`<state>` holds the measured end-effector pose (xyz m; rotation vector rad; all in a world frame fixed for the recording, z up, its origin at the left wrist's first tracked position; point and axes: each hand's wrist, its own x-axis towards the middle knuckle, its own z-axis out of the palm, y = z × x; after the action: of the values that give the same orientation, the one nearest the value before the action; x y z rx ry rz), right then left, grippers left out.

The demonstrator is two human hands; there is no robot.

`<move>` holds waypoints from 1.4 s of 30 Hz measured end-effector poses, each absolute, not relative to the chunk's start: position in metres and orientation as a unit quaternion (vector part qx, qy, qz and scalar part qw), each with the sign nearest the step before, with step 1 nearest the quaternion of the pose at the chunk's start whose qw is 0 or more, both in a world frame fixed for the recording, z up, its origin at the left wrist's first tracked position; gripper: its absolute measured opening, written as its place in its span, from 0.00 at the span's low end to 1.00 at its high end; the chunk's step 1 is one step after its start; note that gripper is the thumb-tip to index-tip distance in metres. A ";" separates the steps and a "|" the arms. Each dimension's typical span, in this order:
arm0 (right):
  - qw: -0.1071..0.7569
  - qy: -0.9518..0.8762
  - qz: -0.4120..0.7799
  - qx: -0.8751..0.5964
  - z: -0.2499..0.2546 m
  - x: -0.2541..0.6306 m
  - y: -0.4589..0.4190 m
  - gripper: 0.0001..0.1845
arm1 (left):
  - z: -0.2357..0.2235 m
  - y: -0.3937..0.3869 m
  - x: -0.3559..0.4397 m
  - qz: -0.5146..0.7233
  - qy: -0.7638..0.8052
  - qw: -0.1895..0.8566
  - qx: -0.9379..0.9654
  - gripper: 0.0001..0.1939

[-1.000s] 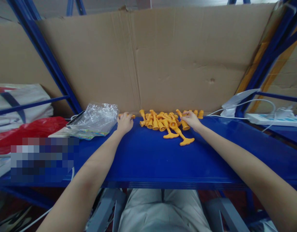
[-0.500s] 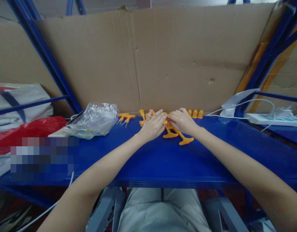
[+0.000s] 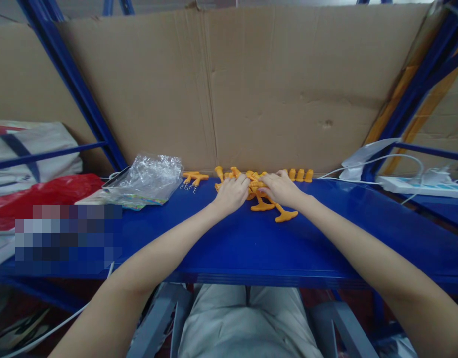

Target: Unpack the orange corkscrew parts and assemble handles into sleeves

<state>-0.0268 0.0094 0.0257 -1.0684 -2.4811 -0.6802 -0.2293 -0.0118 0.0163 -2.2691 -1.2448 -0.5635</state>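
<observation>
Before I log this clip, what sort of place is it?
Probably a makeshift workstation in a workshop or storeroom: a blue metal shelf serves as a bench, cardboard backs it, and orange corkscrews lie near a pile of orange parts.

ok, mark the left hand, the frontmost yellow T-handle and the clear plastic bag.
Left hand (image 3: 231, 194): head view, back of the hand.
Frontmost yellow T-handle (image 3: 287, 216): head view, middle of the crossbar.
Clear plastic bag (image 3: 148, 175): head view, crinkled middle.
</observation>
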 end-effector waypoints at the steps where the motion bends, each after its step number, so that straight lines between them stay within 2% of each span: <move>1: 0.171 -0.880 -0.238 -0.374 0.025 -0.027 0.010 0.12 | 0.016 -0.011 -0.230 -0.202 -0.452 0.238 -0.835 0.13; 15: 0.181 -0.866 -0.317 -0.341 0.035 -0.025 0.004 0.10 | 0.014 -0.007 -0.233 -0.257 -0.416 0.210 -0.847 0.14; 20: 0.209 -0.848 -0.347 -0.342 0.036 -0.025 -0.001 0.15 | 0.015 -0.009 -0.233 -0.286 -0.410 0.193 -0.844 0.13; 26: 0.224 -0.854 -0.316 -0.347 0.033 -0.024 -0.007 0.13 | 0.020 -0.012 -0.234 -0.291 -0.403 0.186 -0.848 0.12; 34: 0.191 -0.875 -0.287 -0.340 0.026 -0.028 -0.005 0.13 | 0.022 -0.006 -0.243 -0.255 -0.404 0.184 -0.859 0.11; 42: 0.202 -0.861 -0.324 -0.337 0.026 -0.028 -0.003 0.16 | 0.032 -0.014 -0.235 -0.263 -0.489 0.068 -0.829 0.11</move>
<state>-0.0279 -0.0031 0.0261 -0.9400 -2.4037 -0.9044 -0.2352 -0.0143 0.0319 -2.4971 -1.4716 -0.7928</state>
